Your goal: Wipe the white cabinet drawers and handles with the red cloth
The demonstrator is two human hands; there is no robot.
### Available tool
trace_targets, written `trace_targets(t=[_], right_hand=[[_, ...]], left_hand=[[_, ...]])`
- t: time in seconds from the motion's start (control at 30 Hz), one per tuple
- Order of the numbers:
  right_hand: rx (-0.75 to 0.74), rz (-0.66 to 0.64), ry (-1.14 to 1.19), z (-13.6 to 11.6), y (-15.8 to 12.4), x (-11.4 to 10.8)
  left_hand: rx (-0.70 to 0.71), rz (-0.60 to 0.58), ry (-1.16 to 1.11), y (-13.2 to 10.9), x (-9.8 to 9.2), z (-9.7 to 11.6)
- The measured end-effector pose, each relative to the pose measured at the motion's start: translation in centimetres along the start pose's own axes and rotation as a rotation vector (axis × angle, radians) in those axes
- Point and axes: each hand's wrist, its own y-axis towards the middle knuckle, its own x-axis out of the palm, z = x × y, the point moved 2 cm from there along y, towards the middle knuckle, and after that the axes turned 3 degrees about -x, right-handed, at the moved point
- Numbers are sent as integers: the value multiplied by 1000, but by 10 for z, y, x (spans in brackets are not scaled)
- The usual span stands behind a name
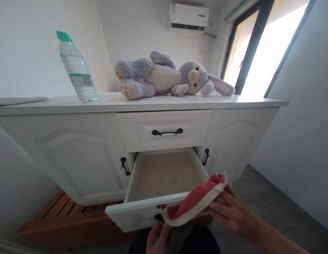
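Both hands pinch red cloth [196, 199]: L hand [159, 238] near-left end, R hand [230, 211] far-right end, long axis slanting up-right over open drawer [142, 211]

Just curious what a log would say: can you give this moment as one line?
both hands hold red cloth | over open lower drawer | drawer looks empty | toy rabbit, bottle on top

A folded cloth [197, 201], red on its upper face with a cream-white underside and edging, lies slanted, its high end at two o'clock and its low end at eight o'clock. It hangs just over the front rim of the open lower drawer [142, 211], a white box pulled out from the cabinet, its pale wooden floor bare and faintly stained. The cloth's low end covers part of the drawer's dark handle.
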Motion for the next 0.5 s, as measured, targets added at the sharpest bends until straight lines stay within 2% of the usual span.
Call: trace_targets(t=[0.1,0.17,0.23,0.3,0.37,0.5], right_hand=[[130,-32,-138,33,-56,-21],[327,20,-141,43,-83,-26],[572,89,-87,42,-98,-23],[829,110,36,33,-101,-11],[1073,116,223,22,-93,4],[1453,182,741,5,-51,27]], left_hand=[[-65,-74,-10,7,6,3],[-26,-74,14,17,13,7],[21,-66,36,29,23,13],[66,-60,45,44,34,21],[106,-63,43,63,48,31],[146,-71,60,106,74,51]])
